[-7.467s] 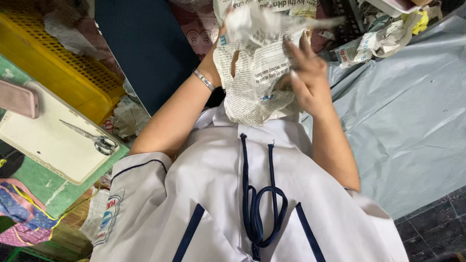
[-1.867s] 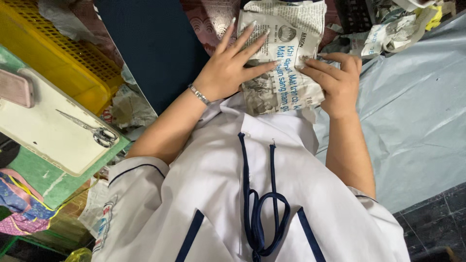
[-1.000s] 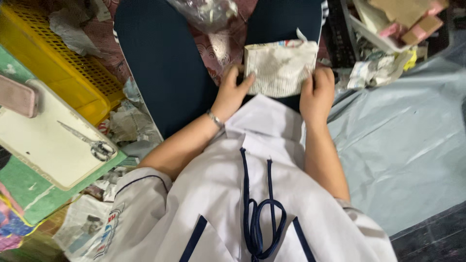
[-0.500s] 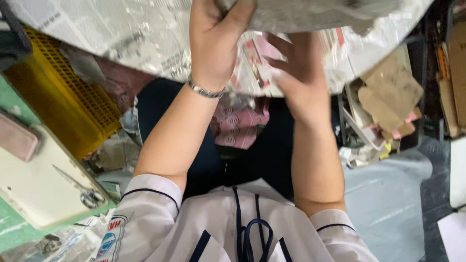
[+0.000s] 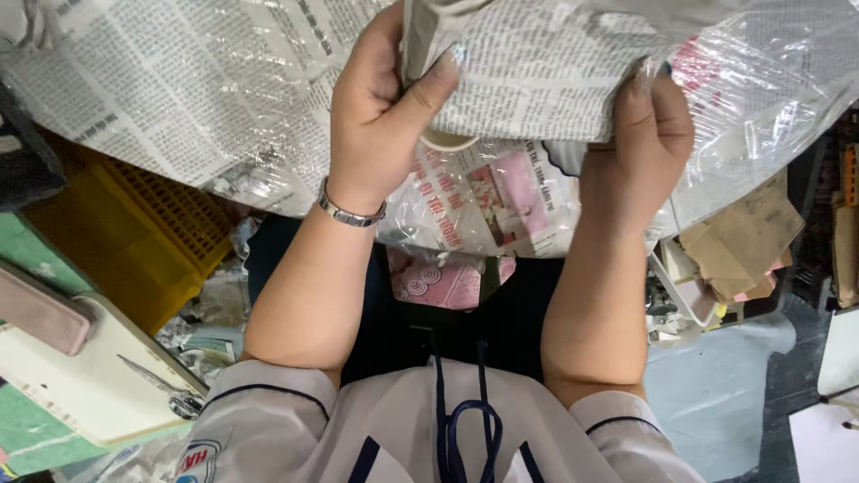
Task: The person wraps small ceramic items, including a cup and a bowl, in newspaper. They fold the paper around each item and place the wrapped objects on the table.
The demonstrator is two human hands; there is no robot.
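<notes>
Where newsprint-wrapped bundle sat low on lap a second ago, grey printed newspaper bundle [image 5: 546,80] now raised high — left hand [image 5: 380,107] thumb and fingers pinching its folded edge, right hand [image 5: 649,134] fingers curled, gripping opposite edge under clear crinkled plastic film [image 5: 761,107] — wrapping continues.

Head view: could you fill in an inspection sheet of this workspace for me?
Surface: white board at lower left, bearing scissors and a pink block.
Job's things: newspaper bundle under clear plastic film, raised before the camera.
Clutter: yellow crate, cardboard scraps, crumpled paper beside the crate.
Grippers: left hand and right hand both grip the bundle's lower edge; bracelet on the left wrist.
Cables: nothing seen; only a dark blue cord on the white shirt.
Surroundings: grey sheet on the floor at right.
</notes>
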